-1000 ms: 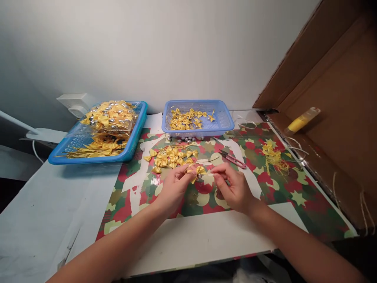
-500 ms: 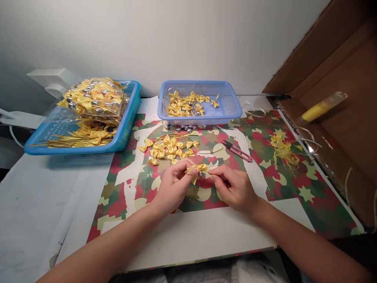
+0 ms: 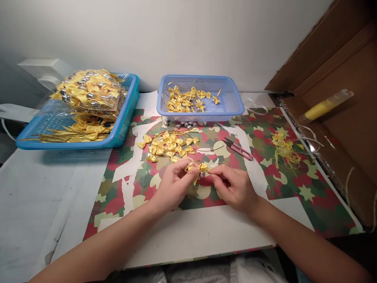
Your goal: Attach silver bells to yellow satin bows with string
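Left hand: it pinches the left side of a yellow bow.
Right hand: its thumb and finger pinch the bow's right end.
Bow: it is between both hands, over the bright patterned sheet, and a shiny silver ball sits at its bottom.
Pile: more yellow bows lie past the left hand.
Snips: pink ones lie right of the pile.
Back basket: it holds bows too.
Side basket: it holds a clear bag of bows.

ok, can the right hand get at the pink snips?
Probably yes: the pink snips lie uncovered just past the right hand, nothing bulky between. It's pinching at the yellow bow, so likely must let go first.
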Tool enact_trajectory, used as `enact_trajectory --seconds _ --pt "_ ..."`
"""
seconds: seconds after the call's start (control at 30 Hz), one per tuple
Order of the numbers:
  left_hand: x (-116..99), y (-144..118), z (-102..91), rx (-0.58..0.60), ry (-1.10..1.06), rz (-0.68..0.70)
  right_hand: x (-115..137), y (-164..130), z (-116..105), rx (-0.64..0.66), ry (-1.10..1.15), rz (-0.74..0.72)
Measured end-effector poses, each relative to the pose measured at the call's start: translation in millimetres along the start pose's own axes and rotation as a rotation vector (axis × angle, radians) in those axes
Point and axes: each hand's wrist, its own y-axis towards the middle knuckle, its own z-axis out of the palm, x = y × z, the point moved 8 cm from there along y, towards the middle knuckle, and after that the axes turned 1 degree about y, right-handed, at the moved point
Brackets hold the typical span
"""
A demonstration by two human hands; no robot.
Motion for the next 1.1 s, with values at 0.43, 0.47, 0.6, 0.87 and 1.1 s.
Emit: enact_trajectory --seconds 0.43,0.47,0.6,0.87,1.1 --pt "21.3 1.2 5.7 0.095 -0.161 -0.193 1.0 0.7 0.2 0.052 0.012 -0.066" --pt "21.9 1.2 5.8 0.097 -0.165 -0.193 0.6 0.6 0.4 0.05 0.017 -0.059" --pt "24.5 0.2 6.5 0.096 -0.183 -0.196 -1.5 -0.9 1.9 0.031 0.043 -0.005" --pt "6.8 -0.7 10.0 0.078 -0.074 -0.083 -6.3 -7.9 12.9 0.027 0.14 0.197" --pt "8.1 -2.0 13.3 0.082 0.013 -0.062 -8.7 -13.7 20.3 0.008 0.183 0.292"
